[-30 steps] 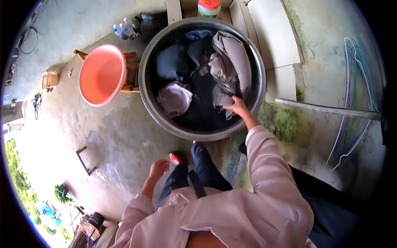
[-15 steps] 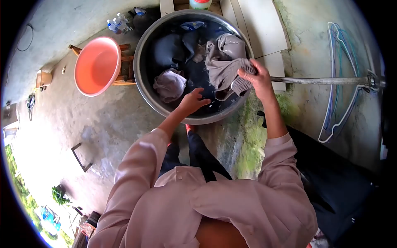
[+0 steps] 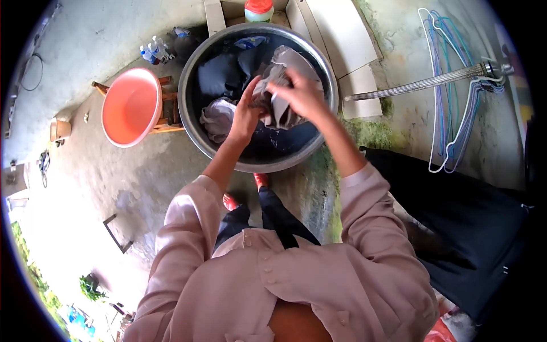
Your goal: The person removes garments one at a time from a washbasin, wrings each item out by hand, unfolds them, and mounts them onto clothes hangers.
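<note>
A wet grey-brown garment (image 3: 283, 108) is bunched between my hands in a large metal basin (image 3: 188, 137) of dark water. My left hand (image 3: 246, 117) is at the garment's left side, fingers stretched upward and thumb apart. Over its upper right part, my right hand (image 3: 305, 98) is smeared by motion, so its grip is unclear. To the left of my left hand lies a paler, greyish-mauve cloth (image 3: 217, 119). Dark fabric (image 3: 219, 75) bulges out of the water behind it, and a blue plastic packet (image 3: 250, 42) floats near the far rim.
An orange-pink tub (image 3: 132, 108) sits on a wooden stool (image 3: 170, 108) to the left. A red-lidded jar (image 3: 259, 11) stands behind the basin. A braided hose (image 3: 416, 84) and hangers (image 3: 450, 91) are at right, above black fabric (image 3: 450, 211). Bottles (image 3: 156, 51) stand at back left.
The grey-brown garment has moved left from the basin's right rim to between both hands. My right hand has moved left with it; my left hand has risen towards it. The view has shifted slightly.
</note>
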The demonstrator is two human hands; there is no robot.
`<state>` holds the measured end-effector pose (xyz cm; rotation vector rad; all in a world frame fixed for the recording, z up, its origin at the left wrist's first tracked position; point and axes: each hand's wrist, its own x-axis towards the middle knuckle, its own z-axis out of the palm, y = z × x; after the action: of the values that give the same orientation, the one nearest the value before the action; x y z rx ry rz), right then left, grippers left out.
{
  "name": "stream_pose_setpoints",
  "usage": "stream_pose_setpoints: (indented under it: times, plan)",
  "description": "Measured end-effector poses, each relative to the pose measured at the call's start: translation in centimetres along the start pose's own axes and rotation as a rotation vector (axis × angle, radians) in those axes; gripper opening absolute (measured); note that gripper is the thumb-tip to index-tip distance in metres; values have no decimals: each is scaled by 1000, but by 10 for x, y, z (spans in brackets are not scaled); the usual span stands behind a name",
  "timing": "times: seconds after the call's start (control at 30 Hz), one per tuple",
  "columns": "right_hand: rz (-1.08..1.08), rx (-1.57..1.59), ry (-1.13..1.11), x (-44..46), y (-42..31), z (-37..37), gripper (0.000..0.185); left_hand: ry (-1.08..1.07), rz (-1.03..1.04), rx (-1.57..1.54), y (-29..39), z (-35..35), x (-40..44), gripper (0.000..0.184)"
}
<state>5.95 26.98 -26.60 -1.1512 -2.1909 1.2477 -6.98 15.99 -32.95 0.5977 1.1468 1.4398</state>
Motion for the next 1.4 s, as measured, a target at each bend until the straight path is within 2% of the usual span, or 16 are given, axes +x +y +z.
stream_pose_setpoints:
  times: [0.1,0.2,0.3,0.4,0.47,0.6,0.73,0.87,0.93,0.97,1.0,1.03,1.13,1.2,1.27,1.4]
  plan:
    - [40,-14,-111,-15,12,43,49,-117,131,231,-35,-23,-6,118]
    - [20,-52,-106,-17,10,61,45,-230,118,282,-30,-26,-22,128]
    - [-233,27,57,-23,-14,60,42,-60,534,693,-34,-39,1,89]
    - [-133,109,-170,-27,-74,-2,44,48,453,490,35,-12,-6,49]
    - [-223,732,-44,-19,-69,-8,55,74,424,549,76,-4,-7,38]
    - [-245,603,64,-32,-77,-97,54,362,398,222,180,28,-18,19]
    - [-42,412,182,-16,36,-74,70,238,610,-100,241,50,-27,22]
    - [-68,-117,-18,-27,75,-31,133,-348,689,-372,318,43,-27,29]
    - [-195,-65,113,-16,54,-8,128,-289,849,-365,343,82,-38,31]
    - [-257,29,136,-1,48,2,117,-561,790,-323,357,76,-39,37]
    - [-245,199,61,6,35,6,104,-1032,391,-694,368,88,-32,38]
    - [-222,375,-12,13,22,11,91,-1127,429,-515,380,90,-30,36]
    - [-84,656,-210,31,8,28,40,-801,708,-370,371,87,-30,32]
    - [-102,579,-81,31,35,43,22,-387,849,-256,346,72,-29,28]
    - [-107,169,190,23,83,42,24,-288,607,-331,319,32,-24,28]
    - [225,-182,136,7,172,27,49,269,383,-89,198,-19,8,23]
